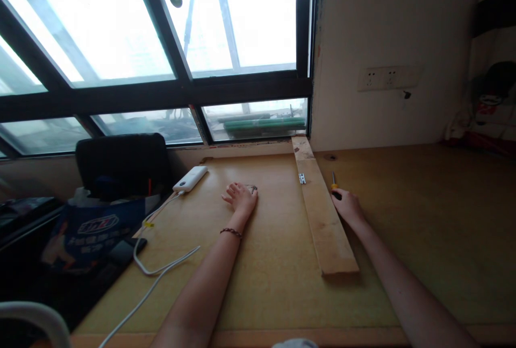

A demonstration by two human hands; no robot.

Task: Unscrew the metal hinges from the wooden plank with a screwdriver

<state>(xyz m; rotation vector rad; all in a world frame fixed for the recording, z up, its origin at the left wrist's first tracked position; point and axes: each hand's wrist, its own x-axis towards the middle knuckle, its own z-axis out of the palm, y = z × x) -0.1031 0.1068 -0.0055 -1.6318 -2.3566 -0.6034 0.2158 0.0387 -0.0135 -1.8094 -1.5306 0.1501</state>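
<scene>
My left hand (241,197) rests palm down on the table, fingers spread, partly over a small packet-like item (251,189) whose contents I cannot make out. In my right hand (347,205) is a screwdriver (334,180) with a yellow and black handle, its shaft pointing toward the wall. That hand lies beside the right edge of a long wooden board (324,219). The board runs from the window sill toward me. A small metal hinge-like piece (302,178) sits on the board near its left edge.
A white power bank (190,179) with a white cable (161,270) lies on the table (274,289) at left. Beyond the table's left edge are a black chair (123,160) and a blue bag (99,235). A wall socket panel (389,78) is behind, right of the window.
</scene>
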